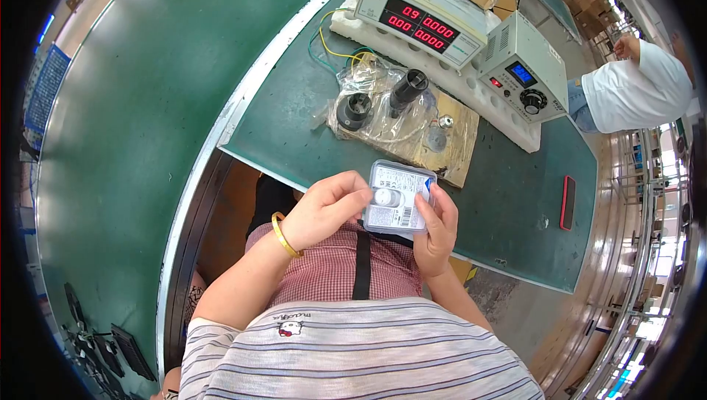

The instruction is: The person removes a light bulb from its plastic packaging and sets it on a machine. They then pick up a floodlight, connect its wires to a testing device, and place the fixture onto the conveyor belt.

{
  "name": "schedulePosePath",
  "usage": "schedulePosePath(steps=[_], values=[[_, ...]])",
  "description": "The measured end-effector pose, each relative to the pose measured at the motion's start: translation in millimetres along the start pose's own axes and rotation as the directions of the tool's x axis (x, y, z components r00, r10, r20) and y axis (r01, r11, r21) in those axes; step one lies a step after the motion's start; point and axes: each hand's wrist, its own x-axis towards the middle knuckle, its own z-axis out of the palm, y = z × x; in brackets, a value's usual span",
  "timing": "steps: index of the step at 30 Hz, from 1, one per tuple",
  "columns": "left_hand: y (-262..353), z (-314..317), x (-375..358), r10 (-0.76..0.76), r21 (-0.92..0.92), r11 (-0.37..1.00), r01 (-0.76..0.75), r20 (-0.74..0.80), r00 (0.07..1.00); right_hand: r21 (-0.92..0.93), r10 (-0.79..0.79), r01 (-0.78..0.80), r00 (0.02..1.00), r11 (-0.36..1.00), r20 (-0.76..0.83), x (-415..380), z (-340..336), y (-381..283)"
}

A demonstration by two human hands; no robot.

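One flat, square, clear-plastic case (401, 199) with a printed white label (382, 216), held up at the near edge of the green-topped workbench (515, 205). Its right side is grasped by the right hand (436, 229), thumb laid over the face; at its left edge, the left hand's (329, 207) fingers are curled, whether gripping cannot be told. Judged light, stiff, slippery and crackable; best held by opposite rims.

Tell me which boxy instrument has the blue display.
The smaller instrument, with the black dial; the wider instrument shows only red digits.
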Motion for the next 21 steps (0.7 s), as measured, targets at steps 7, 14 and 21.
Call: schedulePosePath(steps=[7,14,21], values=[[-3,-8,-2,0.061,-0.099,0.993,-0.065,-0.044,0.997,0.121,0.093,-0.081,0.991,0.989,-0.095,13,-7,-11],[-18,-17,-2,0.059,-0.151,0.986,-0.077,-0.121,0.991,0.427,0.396,-0.404,0.911,0.809,0.112,18,-13,-6],[-8,-17,-8,0.069,-0.091,0.993,-0.075,-0.070,0.995,0.345,0.314,-0.299,0.949,0.890,0.012,21,-8,-4]])
